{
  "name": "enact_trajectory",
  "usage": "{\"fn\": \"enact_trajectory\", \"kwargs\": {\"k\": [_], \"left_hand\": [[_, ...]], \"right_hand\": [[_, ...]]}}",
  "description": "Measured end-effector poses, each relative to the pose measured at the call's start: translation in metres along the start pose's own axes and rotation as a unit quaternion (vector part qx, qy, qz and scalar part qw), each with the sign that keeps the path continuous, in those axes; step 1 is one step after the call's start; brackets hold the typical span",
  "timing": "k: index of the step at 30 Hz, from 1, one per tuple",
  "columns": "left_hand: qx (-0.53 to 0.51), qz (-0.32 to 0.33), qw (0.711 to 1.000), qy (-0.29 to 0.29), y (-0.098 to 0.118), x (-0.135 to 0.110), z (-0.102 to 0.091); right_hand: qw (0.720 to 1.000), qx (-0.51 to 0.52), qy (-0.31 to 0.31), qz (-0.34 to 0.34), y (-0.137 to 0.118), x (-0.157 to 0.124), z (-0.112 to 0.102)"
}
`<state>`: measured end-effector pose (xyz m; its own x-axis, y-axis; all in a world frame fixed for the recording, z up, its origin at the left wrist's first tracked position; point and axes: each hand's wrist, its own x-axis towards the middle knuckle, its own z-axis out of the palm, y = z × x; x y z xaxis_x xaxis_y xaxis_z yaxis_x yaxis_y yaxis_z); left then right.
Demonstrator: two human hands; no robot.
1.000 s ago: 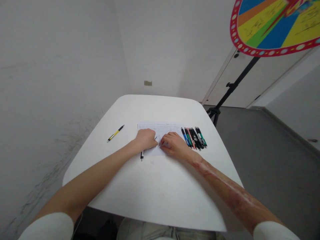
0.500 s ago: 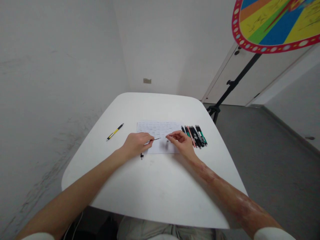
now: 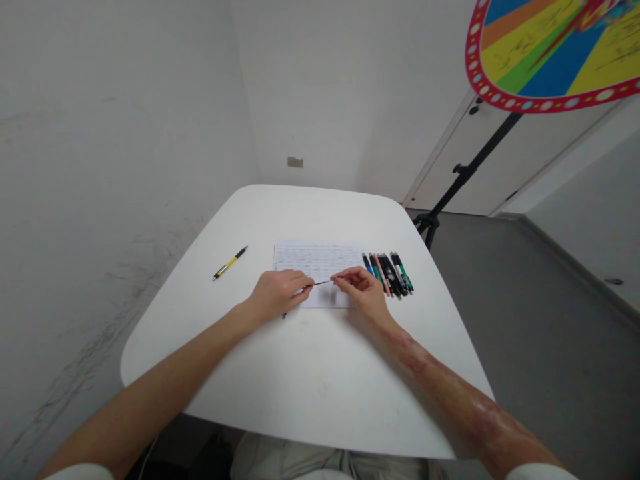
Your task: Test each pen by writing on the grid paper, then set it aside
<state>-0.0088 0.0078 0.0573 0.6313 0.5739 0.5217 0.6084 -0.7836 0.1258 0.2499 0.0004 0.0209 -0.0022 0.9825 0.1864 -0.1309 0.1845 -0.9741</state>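
Note:
My left hand (image 3: 278, 292) is closed around a thin dark pen refill (image 3: 321, 283) that sticks out to the right over a lined sheet of paper (image 3: 316, 259). My right hand (image 3: 361, 288) pinches something small at the refill's tip; I cannot make out what. A dark pen part (image 3: 284, 315) peeks out under my left hand on the white table (image 3: 310, 373). Both hands hover just above the paper's near edge.
A row of several pens (image 3: 389, 272) lies right of the paper. A yellow and black pen (image 3: 230, 263) lies alone at the left. A colourful prize wheel (image 3: 550, 50) on a black tripod (image 3: 453, 190) stands behind the table's right side. White walls close in at left and back.
My hands lifted off the paper and drew slightly apart, showing the thin refill between them. The right hand then closed back in on the refill's tip.

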Motion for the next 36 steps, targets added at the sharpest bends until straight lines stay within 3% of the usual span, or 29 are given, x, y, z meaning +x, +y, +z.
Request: {"fn": "enact_trajectory", "kwargs": {"k": [17,36], "left_hand": [[-0.001,0.006,1.0,0.016,0.001,0.004,0.001],[-0.034,-0.012,0.999,-0.003,0.011,0.013,0.006]], "right_hand": [[0.999,-0.04,0.007,-0.016,-0.004,0.002,-0.001],[0.999,-0.037,-0.04,0.004,-0.002,-0.008,0.003]]}}
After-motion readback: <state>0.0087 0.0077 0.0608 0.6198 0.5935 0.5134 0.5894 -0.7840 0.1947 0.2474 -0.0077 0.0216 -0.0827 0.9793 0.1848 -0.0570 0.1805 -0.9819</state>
